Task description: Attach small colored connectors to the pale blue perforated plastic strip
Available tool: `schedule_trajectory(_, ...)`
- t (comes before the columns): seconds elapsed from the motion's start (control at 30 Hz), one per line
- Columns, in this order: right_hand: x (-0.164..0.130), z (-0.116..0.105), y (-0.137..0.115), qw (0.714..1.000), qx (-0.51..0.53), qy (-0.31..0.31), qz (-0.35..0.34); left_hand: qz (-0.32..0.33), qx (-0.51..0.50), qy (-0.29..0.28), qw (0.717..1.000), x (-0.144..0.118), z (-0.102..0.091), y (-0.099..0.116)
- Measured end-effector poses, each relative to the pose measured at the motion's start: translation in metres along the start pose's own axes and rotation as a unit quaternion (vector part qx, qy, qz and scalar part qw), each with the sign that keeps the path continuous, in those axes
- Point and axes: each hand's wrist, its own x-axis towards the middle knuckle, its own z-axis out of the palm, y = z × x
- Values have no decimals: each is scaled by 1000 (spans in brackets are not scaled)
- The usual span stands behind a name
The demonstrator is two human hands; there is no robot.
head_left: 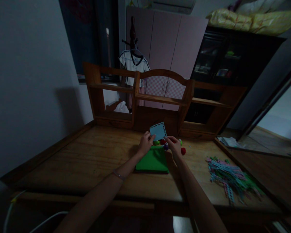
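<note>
Blue card (158,130) is pinched at its lower edge by both hands: left hand (145,143) and right hand (174,144), above a green pad (152,160) on the bench (87,158).

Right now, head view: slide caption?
Both hands hold a pale blue punched card above a green pad on a wooden desk.

My arms are bare right up to where they leave view, with no sleeves showing. My left hand (145,142) has a thin pale band (118,175) round the wrist. My right hand (174,144) wears no ring or band that I can make out.
</note>
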Motion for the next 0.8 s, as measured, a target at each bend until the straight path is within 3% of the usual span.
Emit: schedule_trajectory(0.8,2,-1,3,1000,-7,20,-5,-3,2,-10,1000,0,-3,3)
